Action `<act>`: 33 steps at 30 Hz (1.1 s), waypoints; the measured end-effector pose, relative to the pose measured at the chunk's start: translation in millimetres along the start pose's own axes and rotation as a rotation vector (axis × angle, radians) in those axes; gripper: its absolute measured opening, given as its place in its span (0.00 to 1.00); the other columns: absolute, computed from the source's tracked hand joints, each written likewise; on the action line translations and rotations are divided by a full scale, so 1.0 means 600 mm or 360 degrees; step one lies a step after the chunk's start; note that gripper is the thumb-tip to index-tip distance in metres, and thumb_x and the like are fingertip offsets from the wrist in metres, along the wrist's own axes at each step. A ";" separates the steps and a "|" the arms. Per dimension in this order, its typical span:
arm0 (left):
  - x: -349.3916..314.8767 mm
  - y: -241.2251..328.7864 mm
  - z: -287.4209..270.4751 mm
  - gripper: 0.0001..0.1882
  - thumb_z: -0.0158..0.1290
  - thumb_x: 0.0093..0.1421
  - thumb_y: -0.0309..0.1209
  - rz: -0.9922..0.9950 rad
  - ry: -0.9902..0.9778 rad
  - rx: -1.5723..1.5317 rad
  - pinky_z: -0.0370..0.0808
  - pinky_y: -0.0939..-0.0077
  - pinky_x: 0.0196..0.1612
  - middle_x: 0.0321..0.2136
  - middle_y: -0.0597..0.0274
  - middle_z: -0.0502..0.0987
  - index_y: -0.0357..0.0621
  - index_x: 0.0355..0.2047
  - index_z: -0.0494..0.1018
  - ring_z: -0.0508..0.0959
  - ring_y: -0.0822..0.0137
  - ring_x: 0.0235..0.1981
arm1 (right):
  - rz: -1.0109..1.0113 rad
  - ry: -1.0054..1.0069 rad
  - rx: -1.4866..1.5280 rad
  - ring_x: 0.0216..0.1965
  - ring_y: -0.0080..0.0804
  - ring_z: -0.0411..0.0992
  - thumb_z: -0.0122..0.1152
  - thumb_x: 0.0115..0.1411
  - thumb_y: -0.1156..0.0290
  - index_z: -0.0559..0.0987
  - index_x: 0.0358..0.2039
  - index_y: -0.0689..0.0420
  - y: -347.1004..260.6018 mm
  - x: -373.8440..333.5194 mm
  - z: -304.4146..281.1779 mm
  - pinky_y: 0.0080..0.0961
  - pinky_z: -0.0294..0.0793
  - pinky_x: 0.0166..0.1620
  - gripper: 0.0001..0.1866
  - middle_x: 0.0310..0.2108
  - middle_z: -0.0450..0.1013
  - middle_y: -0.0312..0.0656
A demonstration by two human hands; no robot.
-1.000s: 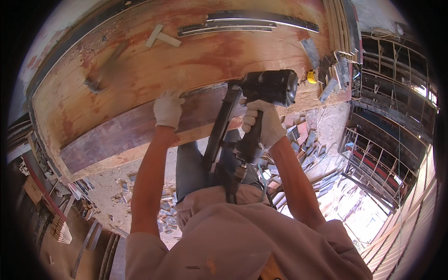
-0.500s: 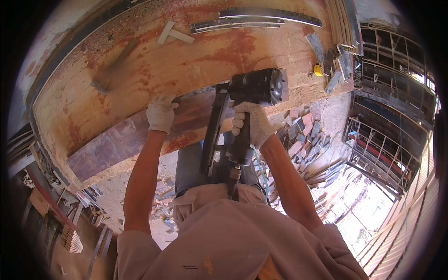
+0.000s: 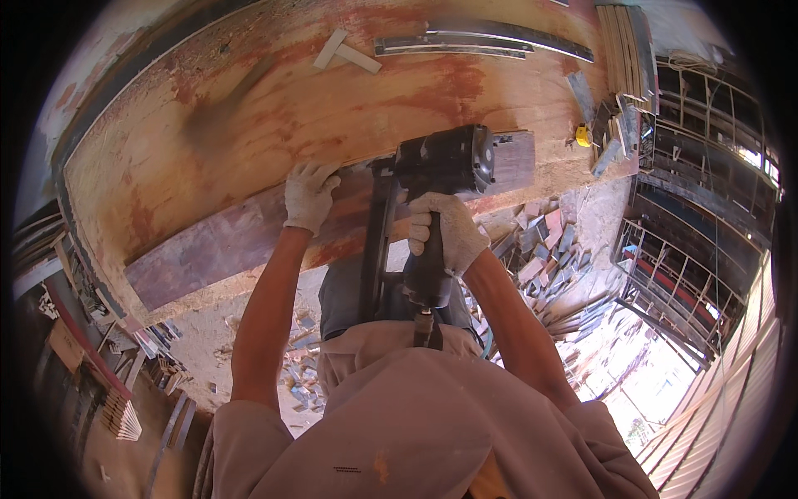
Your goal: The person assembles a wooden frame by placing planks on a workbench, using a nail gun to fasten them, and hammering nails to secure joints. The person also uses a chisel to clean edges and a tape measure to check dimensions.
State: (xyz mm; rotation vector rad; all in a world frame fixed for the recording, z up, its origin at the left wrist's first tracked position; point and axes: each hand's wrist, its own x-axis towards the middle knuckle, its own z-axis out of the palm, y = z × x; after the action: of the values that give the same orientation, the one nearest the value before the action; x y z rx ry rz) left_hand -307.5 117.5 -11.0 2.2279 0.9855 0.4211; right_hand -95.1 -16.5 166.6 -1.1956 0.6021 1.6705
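My right hand, in a pale work glove, is closed around the grip of a black nail gun. The gun's head lies over the right part of a long purplish-brown board, and its magazine slants down toward me. An air fitting sits at the base of the grip. My left hand, also gloved, rests on the board left of the gun. Its fingers reach to the board's far edge, with the thumb apart. The gun's nose is hidden. Beneath the board is a stained reddish wooden worktable.
Two joined wood pieces and long dark strips lie at the table's far side. A yellow tape measure sits near offcuts on the right. A dark long shape is blurred. Scrap blocks cover the floor.
My left hand has shifted right along the board, its thumb now farther from the fingers. The nail gun stays in my right hand. The whole table has shifted slightly right in view.
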 end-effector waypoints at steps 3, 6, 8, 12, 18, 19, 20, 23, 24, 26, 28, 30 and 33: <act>0.000 -0.001 0.001 0.18 0.63 0.55 0.30 -0.0041 -0.0036 -0.0011 0.73 0.57 0.52 0.44 0.62 0.82 0.51 0.48 0.83 0.77 0.52 0.48 | 0.0062 -0.0048 0.0055 0.16 0.24 0.59 0.53 0.62 0.74 0.73 0.42 0.56 0.007 0.008 -0.008 0.29 0.67 0.23 0.07 0.18 0.57 0.28; -0.002 0.001 -0.002 0.18 0.63 0.56 0.29 -0.0036 -0.0024 0.0004 0.72 0.57 0.53 0.43 0.62 0.82 0.52 0.48 0.83 0.77 0.52 0.48 | 0.0048 -0.0060 0.0074 0.16 0.23 0.58 0.53 0.63 0.74 0.73 0.41 0.56 0.010 0.007 -0.012 0.28 0.66 0.23 0.06 0.18 0.56 0.27; -0.002 0.004 -0.004 0.18 0.62 0.56 0.28 -0.0056 -0.0024 -0.0003 0.72 0.57 0.53 0.42 0.62 0.82 0.52 0.48 0.83 0.76 0.52 0.48 | 0.0025 -0.0048 0.0050 0.16 0.23 0.58 0.53 0.63 0.73 0.74 0.41 0.55 0.009 0.004 -0.008 0.28 0.66 0.23 0.06 0.17 0.56 0.27; -0.002 0.005 -0.007 0.18 0.62 0.56 0.26 -0.0156 -0.0106 0.0018 0.72 0.57 0.54 0.43 0.62 0.82 0.52 0.47 0.83 0.76 0.52 0.49 | 0.0021 0.0009 0.0032 0.16 0.20 0.54 0.51 0.64 0.72 0.74 0.44 0.58 0.011 0.006 -0.001 0.24 0.61 0.22 0.09 0.17 0.53 0.25; 0.002 0.003 -0.006 0.18 0.59 0.57 0.24 -0.0113 -0.0086 -0.0048 0.72 0.58 0.53 0.43 0.61 0.81 0.51 0.48 0.83 0.76 0.51 0.48 | 0.0001 0.0114 -0.0049 0.16 0.19 0.53 0.50 0.64 0.72 0.74 0.43 0.58 0.006 0.002 0.017 0.23 0.59 0.22 0.08 0.18 0.52 0.24; 0.004 0.005 -0.009 0.18 0.58 0.57 0.23 -0.0119 -0.0109 -0.0039 0.72 0.58 0.53 0.44 0.60 0.81 0.51 0.48 0.83 0.76 0.51 0.48 | -0.0015 0.0155 -0.0109 0.16 0.19 0.52 0.50 0.65 0.72 0.74 0.42 0.58 0.004 0.002 0.020 0.23 0.58 0.22 0.08 0.18 0.52 0.24; 0.005 0.007 -0.013 0.18 0.58 0.57 0.23 -0.0123 -0.0133 -0.0030 0.72 0.57 0.53 0.44 0.60 0.81 0.51 0.48 0.82 0.76 0.51 0.48 | -0.0010 0.0134 -0.0083 0.15 0.20 0.52 0.50 0.65 0.72 0.74 0.42 0.57 0.003 0.003 0.017 0.23 0.58 0.22 0.08 0.18 0.52 0.24; 0.006 0.007 -0.021 0.19 0.55 0.57 0.21 -0.0092 -0.0165 -0.0053 0.72 0.55 0.53 0.44 0.59 0.80 0.51 0.48 0.82 0.75 0.50 0.48 | -0.0038 0.0120 0.0017 0.15 0.20 0.51 0.49 0.65 0.71 0.74 0.42 0.57 -0.005 -0.005 0.003 0.23 0.57 0.21 0.08 0.17 0.50 0.24; 0.008 0.004 -0.023 0.19 0.54 0.57 0.20 -0.0075 -0.0166 -0.0062 0.72 0.54 0.54 0.44 0.59 0.80 0.51 0.47 0.82 0.75 0.50 0.48 | -0.0071 0.0135 0.0065 0.15 0.20 0.51 0.49 0.65 0.71 0.74 0.42 0.56 -0.016 -0.022 0.003 0.23 0.56 0.21 0.07 0.17 0.50 0.24; 0.002 -0.002 -0.023 0.17 0.55 0.58 0.23 -0.0154 -0.0087 -0.0133 0.73 0.54 0.52 0.44 0.57 0.80 0.50 0.47 0.82 0.76 0.50 0.47 | -0.0123 0.0192 0.0099 0.15 0.20 0.51 0.49 0.65 0.71 0.74 0.40 0.55 -0.034 -0.057 -0.026 0.23 0.56 0.20 0.07 0.17 0.50 0.24; 0.046 -0.005 -0.018 0.16 0.56 0.59 0.25 -0.0111 0.0025 -0.0136 0.74 0.54 0.51 0.43 0.55 0.80 0.49 0.48 0.81 0.76 0.49 0.47 | -0.0231 0.0231 0.0054 0.15 0.20 0.51 0.49 0.65 0.71 0.74 0.38 0.54 -0.070 -0.089 -0.070 0.23 0.56 0.20 0.05 0.17 0.49 0.25; 0.106 0.006 -0.001 0.15 0.58 0.59 0.28 -0.0015 0.0129 -0.0064 0.75 0.55 0.49 0.43 0.53 0.80 0.48 0.48 0.80 0.77 0.49 0.48 | -0.0244 0.0427 0.0026 0.15 0.20 0.50 0.50 0.65 0.71 0.75 0.35 0.54 -0.101 -0.112 -0.123 0.23 0.54 0.20 0.05 0.17 0.49 0.25; 0.264 0.090 0.064 0.16 0.60 0.59 0.32 0.0232 0.0163 0.0066 0.74 0.55 0.50 0.44 0.53 0.80 0.47 0.49 0.78 0.77 0.50 0.50 | -0.0457 0.0634 -0.0429 0.12 0.25 0.59 0.53 0.64 0.73 0.75 0.30 0.58 -0.108 -0.140 -0.198 0.26 0.64 0.18 0.06 0.14 0.59 0.31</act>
State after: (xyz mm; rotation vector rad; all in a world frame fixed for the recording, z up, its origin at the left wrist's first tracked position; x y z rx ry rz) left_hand -153.2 191.9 1.8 2.3445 0.8937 0.5902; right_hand 19.5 -120.1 204.1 -1.7459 0.4237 1.3052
